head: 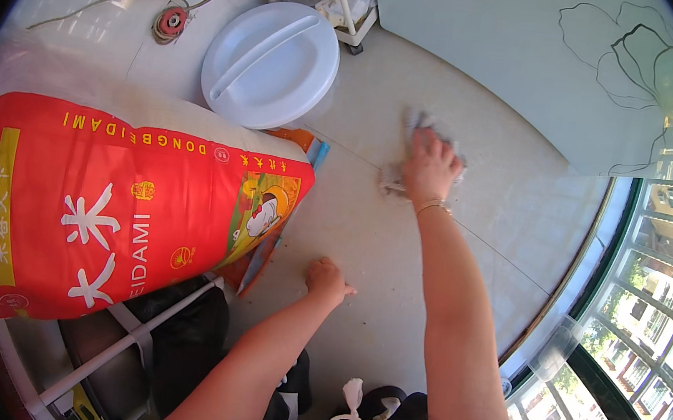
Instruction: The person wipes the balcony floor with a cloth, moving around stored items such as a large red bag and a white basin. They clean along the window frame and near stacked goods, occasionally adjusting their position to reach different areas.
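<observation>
My right hand point(433, 168) presses down on a crumpled grey-white cloth point(424, 121) lying on the pale tiled floor point(370, 239). A thin bracelet circles that wrist. Lower and to the left, my left hand point(326, 279) is at the floor with its fingers curled and thumb sticking out. Nothing shows in it, but the underside of its fingers is hidden. Small dark specks dot the tiles around it. Left of both hands lies a large red rice sack point(181, 191) with a cartoon picture and writing, one end towards my left hand.
A round white plastic lid point(265, 69) lies beyond the sack. Behind it stands a white wheeled rack point(358, 30) holding plastic bags. A red reel point(172, 20) trails cord. A pale green panel point(508, 42) bounds the far right, a barred window point(647, 298) the right. A white metal frame point(104, 358) stands lower left.
</observation>
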The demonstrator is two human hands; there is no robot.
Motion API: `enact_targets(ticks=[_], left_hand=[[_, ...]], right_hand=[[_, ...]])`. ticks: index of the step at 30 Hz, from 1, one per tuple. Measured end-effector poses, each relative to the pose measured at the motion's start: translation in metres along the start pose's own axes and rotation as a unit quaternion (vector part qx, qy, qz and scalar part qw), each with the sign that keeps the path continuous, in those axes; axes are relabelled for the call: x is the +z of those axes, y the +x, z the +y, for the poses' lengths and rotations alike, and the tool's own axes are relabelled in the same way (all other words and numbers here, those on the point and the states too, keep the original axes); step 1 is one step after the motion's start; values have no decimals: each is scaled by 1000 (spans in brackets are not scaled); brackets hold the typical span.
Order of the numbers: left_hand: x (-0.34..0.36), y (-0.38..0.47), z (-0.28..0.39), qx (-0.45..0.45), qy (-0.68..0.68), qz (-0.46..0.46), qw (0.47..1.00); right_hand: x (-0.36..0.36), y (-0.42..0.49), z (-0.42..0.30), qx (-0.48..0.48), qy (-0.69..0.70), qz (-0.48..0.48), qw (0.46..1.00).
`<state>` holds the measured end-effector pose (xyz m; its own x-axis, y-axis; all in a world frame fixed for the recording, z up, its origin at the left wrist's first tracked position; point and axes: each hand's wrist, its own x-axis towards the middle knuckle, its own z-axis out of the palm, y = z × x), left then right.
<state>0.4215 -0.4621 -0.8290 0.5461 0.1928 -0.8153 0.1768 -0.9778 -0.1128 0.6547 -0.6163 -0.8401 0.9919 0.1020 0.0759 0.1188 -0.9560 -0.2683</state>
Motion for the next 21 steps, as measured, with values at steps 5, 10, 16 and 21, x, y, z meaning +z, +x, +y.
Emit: enact_targets(ticks=[5,10,16,21], left_hand=[[5,-15,-7,56,0,83,995],[-5,-36,-54,273,82,16,958],[-19,-61,-130,155,-86,0,984],[10,-62,-179,-37,-202,189,960]], right_hand=[[-2,-117,-68,-246,120,-123,954],[-21,-152,-48,-220,217,-294,904],[-6,-102,-64,-43,180,-102,977],[-2,-102,-64,-39,157,-148,976]])
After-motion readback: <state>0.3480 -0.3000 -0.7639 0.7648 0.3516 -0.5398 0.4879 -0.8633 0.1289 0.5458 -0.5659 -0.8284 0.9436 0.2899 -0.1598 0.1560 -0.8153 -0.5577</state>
